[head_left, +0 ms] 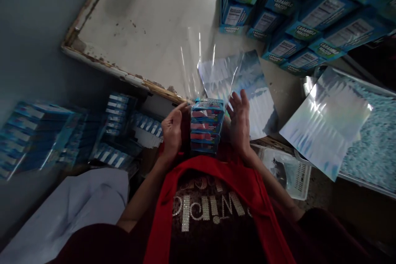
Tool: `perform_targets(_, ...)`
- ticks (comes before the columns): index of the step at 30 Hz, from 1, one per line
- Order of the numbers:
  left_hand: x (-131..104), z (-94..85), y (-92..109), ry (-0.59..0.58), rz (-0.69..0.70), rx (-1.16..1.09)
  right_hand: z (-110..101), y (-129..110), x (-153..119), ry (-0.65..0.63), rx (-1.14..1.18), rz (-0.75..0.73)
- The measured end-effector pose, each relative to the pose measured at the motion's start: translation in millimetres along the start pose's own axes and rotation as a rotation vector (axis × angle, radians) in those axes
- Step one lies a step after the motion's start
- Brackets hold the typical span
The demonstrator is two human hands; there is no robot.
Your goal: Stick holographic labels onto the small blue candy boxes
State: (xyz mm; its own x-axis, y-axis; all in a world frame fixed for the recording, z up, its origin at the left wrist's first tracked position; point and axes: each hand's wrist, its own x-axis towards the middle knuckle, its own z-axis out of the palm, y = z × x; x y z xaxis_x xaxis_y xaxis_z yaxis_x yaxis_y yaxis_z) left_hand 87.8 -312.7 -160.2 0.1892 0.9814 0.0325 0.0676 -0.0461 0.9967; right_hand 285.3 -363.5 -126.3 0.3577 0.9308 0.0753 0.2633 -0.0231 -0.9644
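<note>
Chipped tabletop bears boxes (shiny sheet near right hand).

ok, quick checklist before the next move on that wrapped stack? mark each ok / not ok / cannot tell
1. Stack of blue boxes between both hands: ok, left hand on one side, right hand on the other.
2. Boxes roughly in line: ok, one column, no box clearly sticking out.
3. Clear film folded down: not ok, a long loose length extends past the stack's far end, over the table.
4. Left hand's grip on film: cannot tell, fingers curled at the stack's edge, contact unclear.
5. Right hand gripping: not ok, fingers extended, not closed around the stack.
6. Near end of film sealed: cannot tell, too dark.
</note>
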Motion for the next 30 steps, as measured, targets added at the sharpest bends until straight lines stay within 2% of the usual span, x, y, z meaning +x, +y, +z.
perform_targets(2, 8, 4.8, 4, 0.141, 0.024, 0.047, 3, 5, 6, -0.07, -0.035, 0.056)
perform_targets(3, 12, 5.9, 7, 0.147, 0.038, 0.085, 1, 6, 9, -0.082, -0.076, 0.049)
perform_targets(5, 18, 4.4, 10, 0.037, 0.069, 0.184, -8, 7, 15, -0.048, -0.154, -0.005)
perform_targets(7, 22, 0.5, 12, 0.0, 0.055, 0.233, -27, -2, 30, 0.082, -0.202, -0.097)
perform_targets(10, 27, 0.7, 12, 0.137, -0.009, 0.121, -50, -43, 73, 0.334, -0.248, -0.34)
perform_targets(12, 31, 7.0, 11, 0.122, -0.007, -0.033, -48, -86, 107, 0.194, -0.362, -0.459)
perform_targets(14, 35, 13.7, 11, -0.04, 0.011, -0.165, -31, -130, 137, -0.034, -0.697, -0.5)
perform_targets(15, 38, 15.4, 13, -0.134, 0.007, -0.214, -19, -147, 149, -0.13, -0.828, -0.47)
perform_targets(17, 46, 14.1, 19, -0.289, -0.043, -0.271, 5, -171, 167, -0.4, -0.958, -0.352)
perform_targets(19, 56, 8.0, 27, -0.421, -0.134, -0.3, 18, -177, 182, -0.469, -0.96, -0.321)
perform_targets(22, 68, -0.2, 38, -0.532, -0.264, -0.346, 16, -167, 207, -0.386, -0.844, -0.373)
perform_targets(26, 66, 2.6, 44, -0.442, -0.342, -0.422, 0, -151, 226, -0.669, -0.714, -0.255)
perform_targets(27, 64, 4.4, 45, -0.424, -0.345, -0.442, -1, -151, 223, -0.676, -0.687, -0.285)
perform_targets(30, 58, 8.2, 44, -0.439, -0.335, -0.433, -4, -159, 204, -0.499, -0.535, -0.491)
